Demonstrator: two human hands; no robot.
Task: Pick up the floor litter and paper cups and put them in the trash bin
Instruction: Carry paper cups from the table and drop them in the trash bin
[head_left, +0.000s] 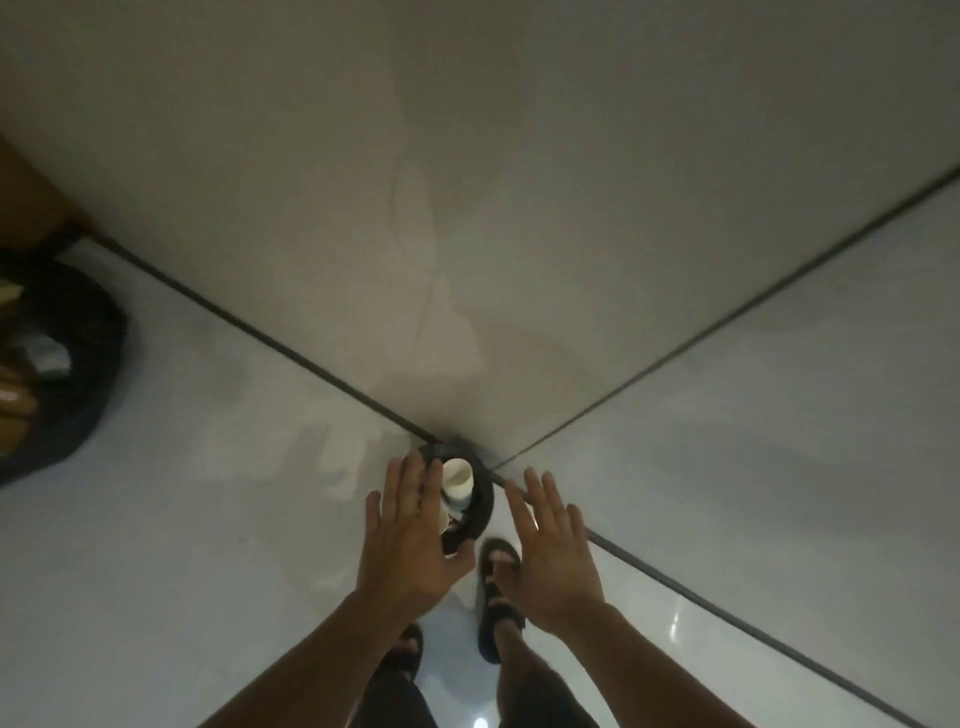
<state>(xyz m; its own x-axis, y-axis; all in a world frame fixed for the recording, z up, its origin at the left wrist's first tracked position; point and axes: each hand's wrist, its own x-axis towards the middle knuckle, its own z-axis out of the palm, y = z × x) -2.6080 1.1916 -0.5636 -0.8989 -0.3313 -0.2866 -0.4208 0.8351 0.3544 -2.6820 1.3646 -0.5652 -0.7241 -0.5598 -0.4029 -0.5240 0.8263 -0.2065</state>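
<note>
A small black trash bin (484, 512) stands on the floor in the corner where two pale walls meet. White paper cups (457, 480) lie inside it, one mouth up near the top. My left hand (410, 535) hovers over the bin's left side with fingers straight and spread, holding nothing, and hides part of the bin. My right hand (550, 551) is held out to the right of the bin, also flat and empty. Neither hand touches the bin.
A large black bag (88, 364) with mixed items in it sits on the floor at the far left, by a brown wooden edge (31, 192). My sandalled feet (496, 597) stand just behind the bin on glossy white tiles.
</note>
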